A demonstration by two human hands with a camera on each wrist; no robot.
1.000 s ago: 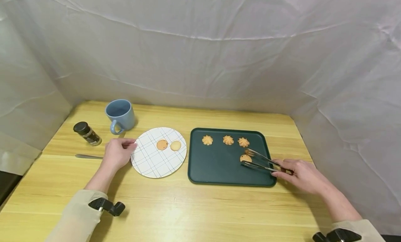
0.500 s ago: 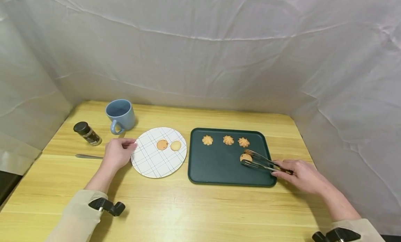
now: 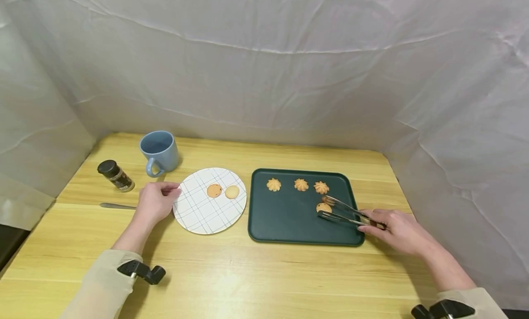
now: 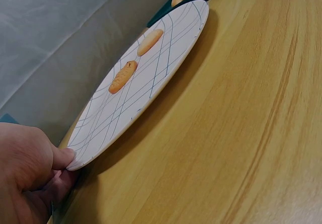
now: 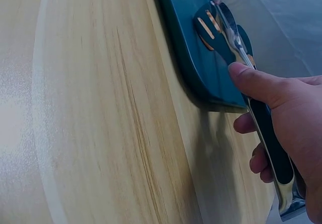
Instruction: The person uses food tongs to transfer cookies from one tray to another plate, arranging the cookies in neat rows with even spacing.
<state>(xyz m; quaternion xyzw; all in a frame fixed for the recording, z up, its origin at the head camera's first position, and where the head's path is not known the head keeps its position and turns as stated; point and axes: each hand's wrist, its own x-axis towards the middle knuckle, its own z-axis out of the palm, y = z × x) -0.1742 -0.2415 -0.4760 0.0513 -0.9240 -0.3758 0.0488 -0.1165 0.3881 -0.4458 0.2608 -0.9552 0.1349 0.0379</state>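
Observation:
My left hand (image 3: 156,202) pinches the left rim of a round white plate (image 3: 202,218) with blue crossing lines. In the left wrist view the thumb (image 4: 63,158) lies over that rim. Two round cookies sit on the plate, a speckled one (image 3: 214,190) and a plain pale one (image 3: 232,192). My right hand (image 3: 398,229) grips metal tongs (image 3: 351,213) with dark handles over the right part of a dark green tray (image 3: 281,222). The spread ends of the tongs flank a round speckled cookie (image 3: 323,208). In the right wrist view the slotted tong head partly hides that cookie.
Several star-shaped cookies (image 3: 301,185) line the tray's far side. A blue mug (image 3: 161,151) stands behind the plate, a black-capped spice jar (image 3: 116,176) to its left. A metal utensil handle (image 3: 117,206) runs under the left arm. Grey cloth (image 3: 264,94) encloses the table's back and sides.
The tong ends shift very slightly around the speckled cookie. Both hands, the plate and the tray stay in place.

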